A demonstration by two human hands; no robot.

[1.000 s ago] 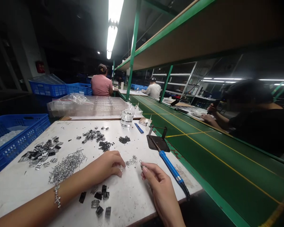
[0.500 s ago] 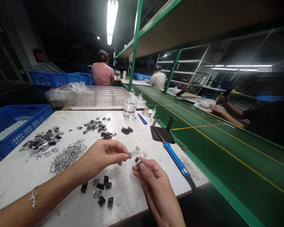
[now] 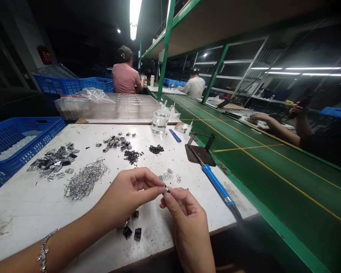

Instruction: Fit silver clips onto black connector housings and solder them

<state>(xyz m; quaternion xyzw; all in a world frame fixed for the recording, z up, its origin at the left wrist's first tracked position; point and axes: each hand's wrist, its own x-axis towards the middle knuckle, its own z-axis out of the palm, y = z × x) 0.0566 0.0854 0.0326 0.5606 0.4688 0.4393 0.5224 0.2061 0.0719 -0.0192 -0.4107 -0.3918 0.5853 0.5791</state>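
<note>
Above the white table (image 3: 22,204), my left hand (image 3: 130,193) and my right hand (image 3: 184,218) meet fingertip to fingertip. Both pinch one small metal part (image 3: 166,189) between them. Just beyond lies a little heap of bright wire clips (image 3: 168,175). Under my left hand sit several small black parts (image 3: 132,229). A bigger pile of silver clips (image 3: 84,179) lies to the left. A bracelet (image 3: 44,252) hangs on my left wrist.
A blue-handled soldering iron (image 3: 217,184) rests on a black stand (image 3: 200,153) at the table's right edge. More part piles (image 3: 52,163), a glass (image 3: 159,121), clear trays (image 3: 113,106) and blue crates (image 3: 14,146) lie around. A green conveyor (image 3: 258,167) runs right; other people work along it.
My left hand lifted off the table and came to my right hand; both now pinch the same small part. The view has tilted down and left a little.
</note>
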